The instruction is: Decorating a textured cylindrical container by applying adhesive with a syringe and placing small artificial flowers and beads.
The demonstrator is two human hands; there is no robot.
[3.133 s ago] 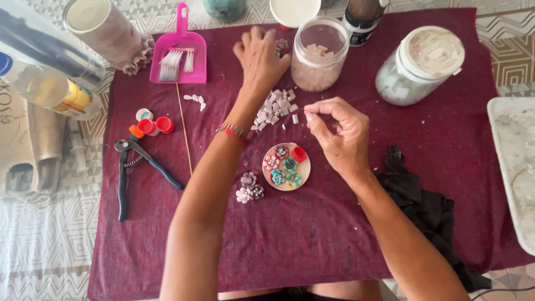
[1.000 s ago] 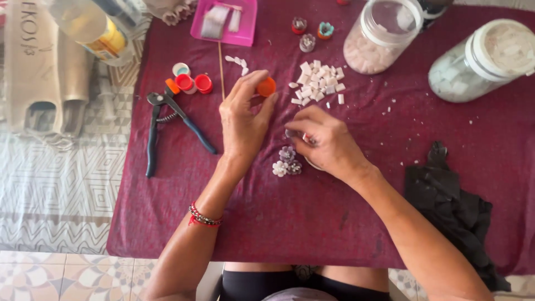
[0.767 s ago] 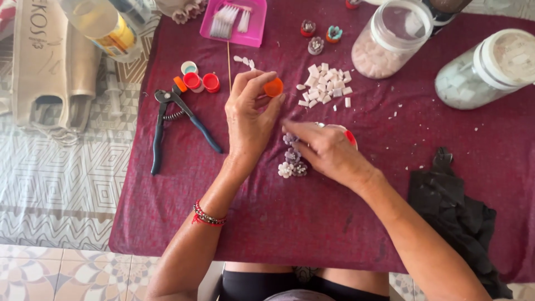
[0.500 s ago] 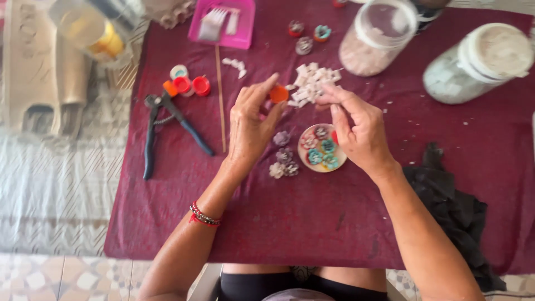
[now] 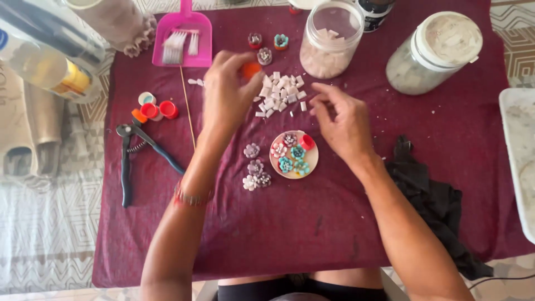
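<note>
Head-camera view of a table draped in a maroon cloth (image 5: 312, 234), showing small decorative pieces being sorted and assembled. The left hand (image 5: 228, 95) grasps a small orange cap (image 5: 251, 69) between thumb and fingertips, raised over the far middle of the cloth, just left of a heap of small white tile pieces (image 5: 280, 93). The right hand (image 5: 343, 120) hovers at the right margin of that heap with its fingers drawn together as if pinching; whether a tile piece is held between them cannot be told. The step in hand appears to be the selection of a tile piece for the cap; the next move would call for a fine pinch on one piece and for bringing the two hands together. Nearer the front edge, just below and between the hands, lies a round dish (image 5: 293, 154) of finished flower-like pieces, with further flowers (image 5: 253, 167) loose on the cloth to its left. Cutting pliers (image 5: 136, 159) and red caps (image 5: 156, 108) lie toward the left edge; a pink dustpan (image 5: 184, 39) and two jars (image 5: 329, 36) (image 5: 434, 53) stand along the far edge.
</note>
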